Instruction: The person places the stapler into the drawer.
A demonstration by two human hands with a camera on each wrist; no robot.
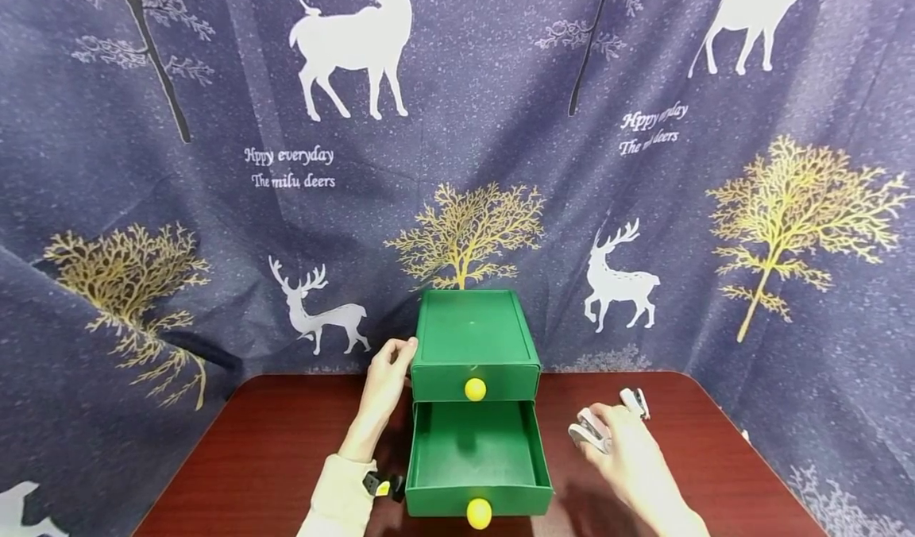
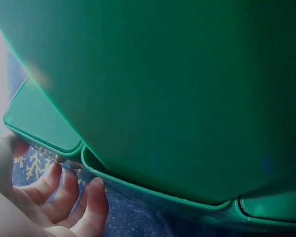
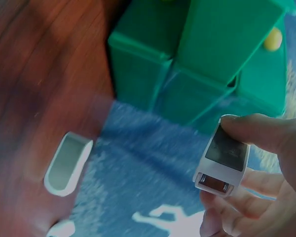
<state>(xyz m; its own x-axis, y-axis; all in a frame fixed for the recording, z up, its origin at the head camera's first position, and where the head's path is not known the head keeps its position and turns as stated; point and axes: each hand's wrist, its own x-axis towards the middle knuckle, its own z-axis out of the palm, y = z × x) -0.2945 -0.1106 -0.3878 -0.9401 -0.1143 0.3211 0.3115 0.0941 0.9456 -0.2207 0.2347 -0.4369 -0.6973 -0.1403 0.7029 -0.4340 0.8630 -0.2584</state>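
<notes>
A green two-drawer cabinet (image 1: 472, 326) stands mid-table with its lower drawer (image 1: 475, 446) pulled out, the bare floor of that drawer showing. Each drawer front carries a round yellow knob (image 1: 475, 389). My left hand (image 1: 389, 374) rests against the cabinet's left side, near its upper edge. Its loosely bent fingers (image 2: 64, 190) lie along the side in the left wrist view. To the right of the pulled-out drawer, my right hand (image 1: 629, 450) pinches a small white and grey stapler (image 3: 222, 160) between thumb and fingers, above the table.
Beyond my right hand, a small white object (image 1: 635, 403) lies on the red-brown wooden table (image 1: 286, 434); it shows a grey inset in the right wrist view. A dark blue cloth (image 1: 472, 148) printed with deer and trees hangs behind the table.
</notes>
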